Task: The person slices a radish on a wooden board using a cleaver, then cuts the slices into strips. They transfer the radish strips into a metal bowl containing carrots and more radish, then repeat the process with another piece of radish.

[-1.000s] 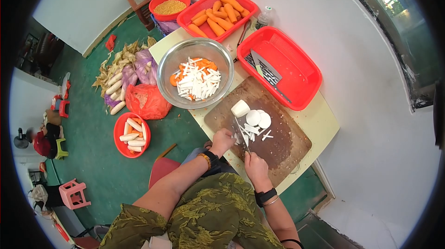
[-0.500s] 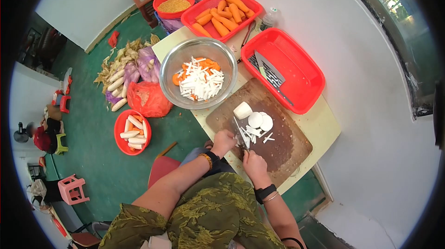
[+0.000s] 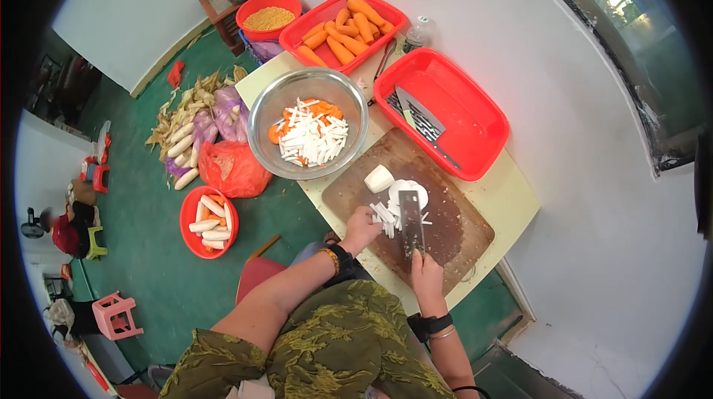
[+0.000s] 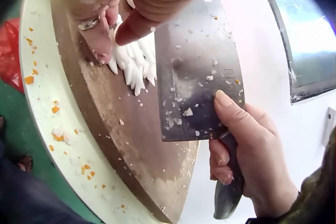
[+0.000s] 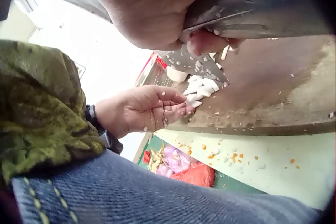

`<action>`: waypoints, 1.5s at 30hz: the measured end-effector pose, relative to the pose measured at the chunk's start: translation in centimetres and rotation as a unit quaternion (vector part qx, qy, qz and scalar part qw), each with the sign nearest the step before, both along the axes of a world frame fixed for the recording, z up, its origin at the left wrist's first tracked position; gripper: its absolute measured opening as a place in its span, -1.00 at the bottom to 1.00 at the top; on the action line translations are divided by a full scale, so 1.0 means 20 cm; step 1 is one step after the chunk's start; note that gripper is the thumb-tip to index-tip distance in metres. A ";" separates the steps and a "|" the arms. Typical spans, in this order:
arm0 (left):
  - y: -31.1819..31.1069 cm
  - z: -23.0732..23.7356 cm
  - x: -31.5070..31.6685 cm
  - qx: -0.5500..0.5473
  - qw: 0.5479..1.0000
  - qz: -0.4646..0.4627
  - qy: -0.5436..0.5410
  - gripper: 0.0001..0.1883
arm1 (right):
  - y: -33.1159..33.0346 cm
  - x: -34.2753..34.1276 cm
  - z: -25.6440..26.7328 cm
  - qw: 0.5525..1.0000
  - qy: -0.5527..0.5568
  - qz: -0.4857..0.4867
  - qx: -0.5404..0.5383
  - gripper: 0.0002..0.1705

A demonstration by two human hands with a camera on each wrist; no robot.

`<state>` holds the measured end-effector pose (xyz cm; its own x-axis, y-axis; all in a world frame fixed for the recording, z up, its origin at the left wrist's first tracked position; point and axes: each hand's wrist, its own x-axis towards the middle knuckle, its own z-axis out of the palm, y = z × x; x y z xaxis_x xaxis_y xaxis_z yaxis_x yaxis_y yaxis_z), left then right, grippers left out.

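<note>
My right hand (image 3: 428,279) grips the handle of a cleaver (image 3: 411,222), whose broad blade lies over the cutting board (image 3: 464,239) beside a pile of white strips (image 3: 383,218). White bits cling to the blade (image 4: 197,71) in the left wrist view. At the left of the strips, my left hand (image 3: 362,230) touches them with its fingertips. The right wrist view shows that hand (image 5: 144,109) with fingers extended against the strips (image 5: 202,86). White round slices (image 3: 420,193) are partly hidden behind the blade, and a thick peeled white chunk (image 3: 379,178) lies above the strips.
A steel bowl (image 3: 258,130) of orange and white pieces stands at the board's upper left. Behind are a red basket (image 3: 288,37) of carrots and another red basket (image 3: 475,120) holding a knife. A red tub (image 3: 185,222) of peeled vegetables is on the floor.
The cleaver has moved right, away from my left hand, and its blade has turned to show its broad face. My left hand has shifted slightly, with its fingers at the strips.
</note>
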<state>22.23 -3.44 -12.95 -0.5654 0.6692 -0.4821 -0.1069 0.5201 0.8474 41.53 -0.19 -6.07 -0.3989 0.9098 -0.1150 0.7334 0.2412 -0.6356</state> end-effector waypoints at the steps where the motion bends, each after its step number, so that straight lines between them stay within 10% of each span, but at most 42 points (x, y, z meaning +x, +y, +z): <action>1: 0.02 0.08 0.01 0.000 1.000 0.002 -0.030 -0.38 | 0.00 0.04 -0.04 1.000 0.023 -0.021 -0.005 -0.54; 4: 0.06 -0.09 0.07 0.029 0.987 0.000 0.155 -0.24 | 0.01 0.10 -0.04 0.979 0.085 -0.132 -0.132 -0.51; 14: 0.21 0.03 0.14 -0.088 0.979 -0.036 0.179 -0.07 | 0.00 0.33 -0.27 0.858 0.262 -0.309 -0.317 -0.57; 45: 0.19 -0.04 0.31 0.019 0.968 -0.131 0.216 -0.26 | -0.10 0.15 -0.25 0.842 0.240 -0.139 -0.463 -0.59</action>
<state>28.52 0.31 -13.72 -0.5179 0.8289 -0.2115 0.3918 0.4496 0.8027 44.59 -2.16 -11.06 -0.3880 0.5849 -0.7123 0.2859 -0.6583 -0.6963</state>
